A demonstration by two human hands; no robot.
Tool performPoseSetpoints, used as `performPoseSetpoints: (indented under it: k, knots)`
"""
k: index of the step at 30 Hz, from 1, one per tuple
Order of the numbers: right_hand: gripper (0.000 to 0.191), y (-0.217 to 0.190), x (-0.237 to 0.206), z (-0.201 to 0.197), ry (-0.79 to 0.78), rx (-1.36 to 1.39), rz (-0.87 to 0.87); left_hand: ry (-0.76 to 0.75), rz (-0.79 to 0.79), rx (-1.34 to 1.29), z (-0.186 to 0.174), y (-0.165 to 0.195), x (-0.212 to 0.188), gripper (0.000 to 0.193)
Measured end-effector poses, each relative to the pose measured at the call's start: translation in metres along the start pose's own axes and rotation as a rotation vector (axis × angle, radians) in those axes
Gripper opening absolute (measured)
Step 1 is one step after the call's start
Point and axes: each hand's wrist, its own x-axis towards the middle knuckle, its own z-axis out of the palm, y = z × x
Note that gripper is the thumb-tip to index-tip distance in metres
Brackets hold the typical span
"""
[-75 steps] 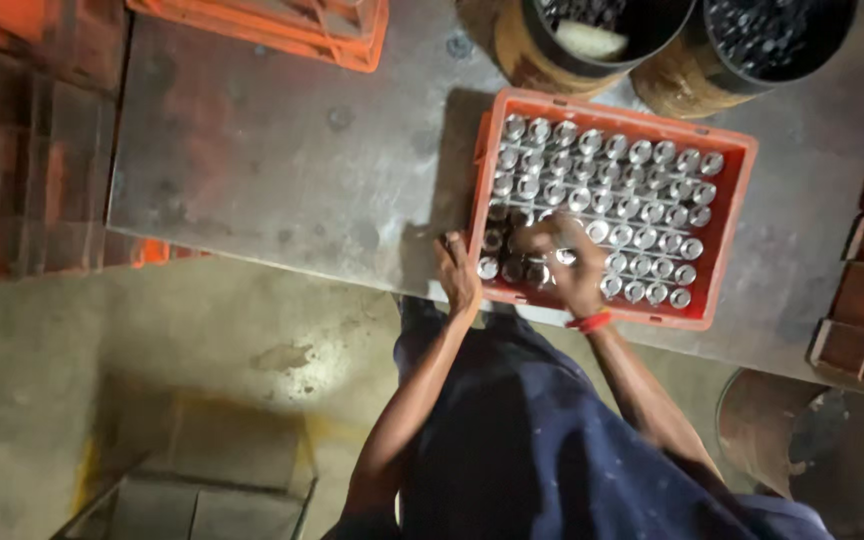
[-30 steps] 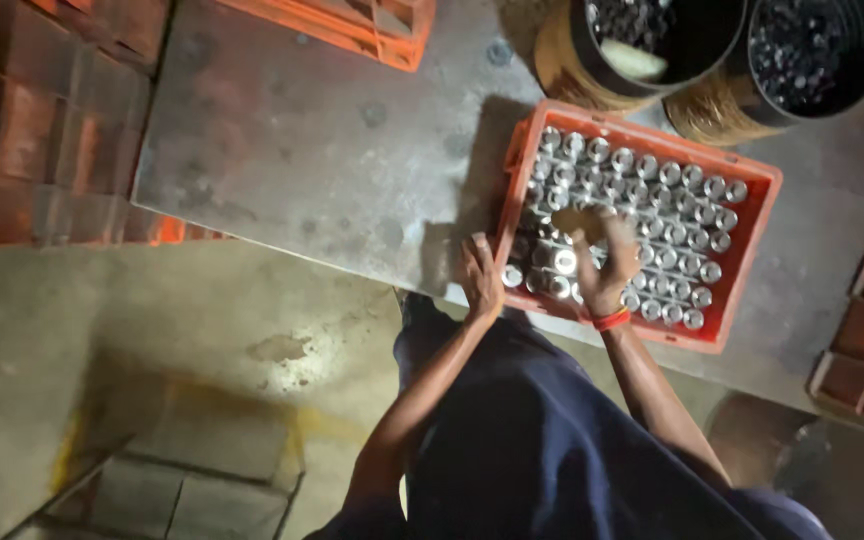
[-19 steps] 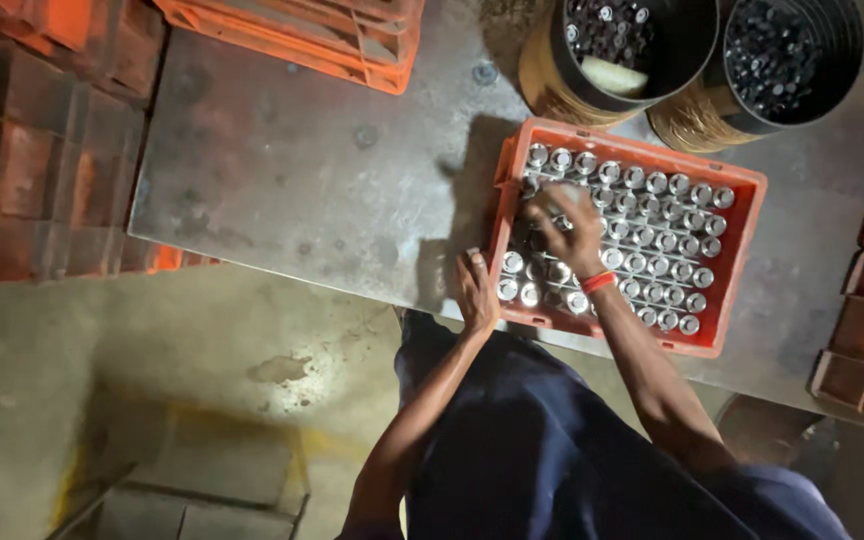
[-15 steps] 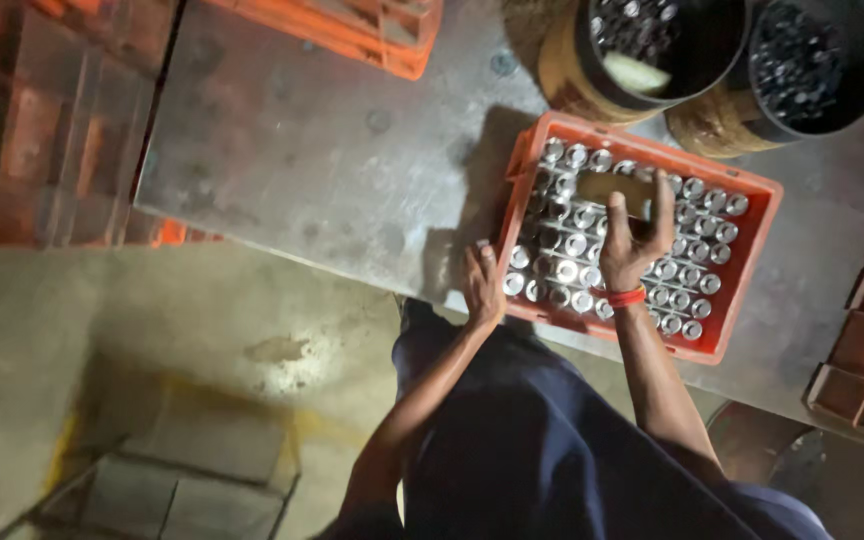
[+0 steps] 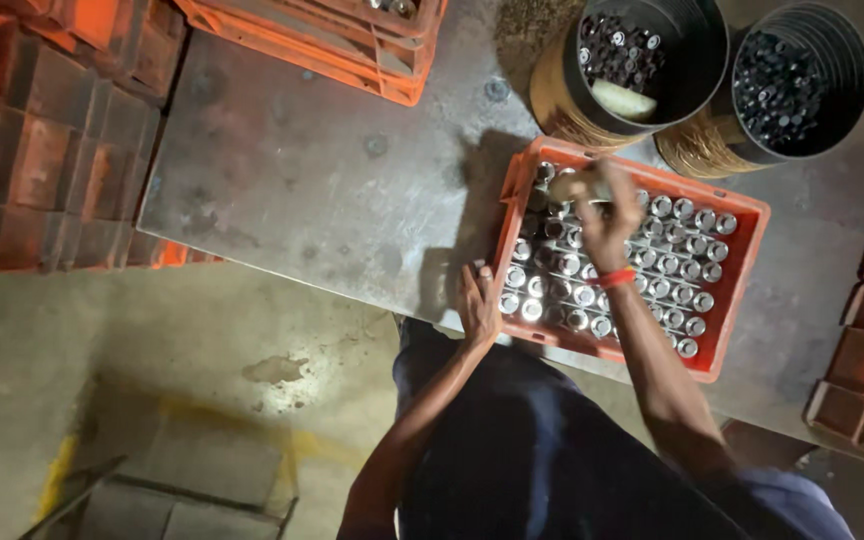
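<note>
Well to the left of both hands, stacked red-orange crates (image 5: 42,150) are seen beside the grey metal table (image 5: 332,200), and another orange crate (image 5: 332,40) is set at the table's far edge. The left hand (image 5: 477,305) is laid flat, fingers together, on the near left rim of the orange bottle crate (image 5: 742,290), which is steadied by it; nothing is gripped. Just right of it, rows of capped bottles (image 5: 672,270) are held upright in the crate's cells, silver tops showing. The right hand (image 5: 607,205), a red band at its wrist, is closed around a pale small object (image 5: 572,185) above the far left cells; whether this is a cap or a bottle top cannot be told. The step in hand is judged to be work on the bottle tops, cell by cell. For the next move, the held piece would need to be lined up squarely over one top while the crate is kept from sliding. Beyond the right hand, two black round buckets (image 5: 692,60) are stood side by side, filled with small dark pieces. No labels or signs can be made out.
</note>
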Motion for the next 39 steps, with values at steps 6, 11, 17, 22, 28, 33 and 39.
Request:
performPoseSetpoints:
  k: [6, 11, 17, 22, 28, 33, 39]
  knots:
    - [0.036, 0.005, -0.006, -0.020, -0.058, -0.040, -0.091, -0.039, -0.035, 0.049, 0.000, 0.000, -0.001, 0.066]
    - [0.030, 0.012, -0.008, -0.024, 0.062, 0.002, 0.067, 0.006, 0.009, 0.064, 0.002, -0.003, -0.002, 0.070]
    - [0.040, 0.011, -0.012, -0.015, 0.091, 0.018, -0.048, -0.014, 0.072, 0.160, 0.003, -0.006, 0.000, 0.061]
    - [0.045, 0.000, -0.005, 0.000, -0.154, -0.059, -0.118, 0.062, 0.115, 0.078, 0.004, 0.000, -0.001, 0.061]
    - [0.046, 0.010, 0.026, 0.009, 0.230, 0.099, 0.060, 0.030, 0.172, 0.166, 0.000, 0.003, -0.003, 0.042]
    - [0.044, 0.018, 0.040, 0.010, -0.011, -0.035, -0.019, -0.007, 0.051, 0.081, -0.001, -0.003, -0.002, 0.041]
    - [0.051, 0.022, 0.026, -0.011, -0.060, -0.127, -0.090, -0.008, 0.210, 0.047, -0.002, -0.003, -0.003, 0.040]
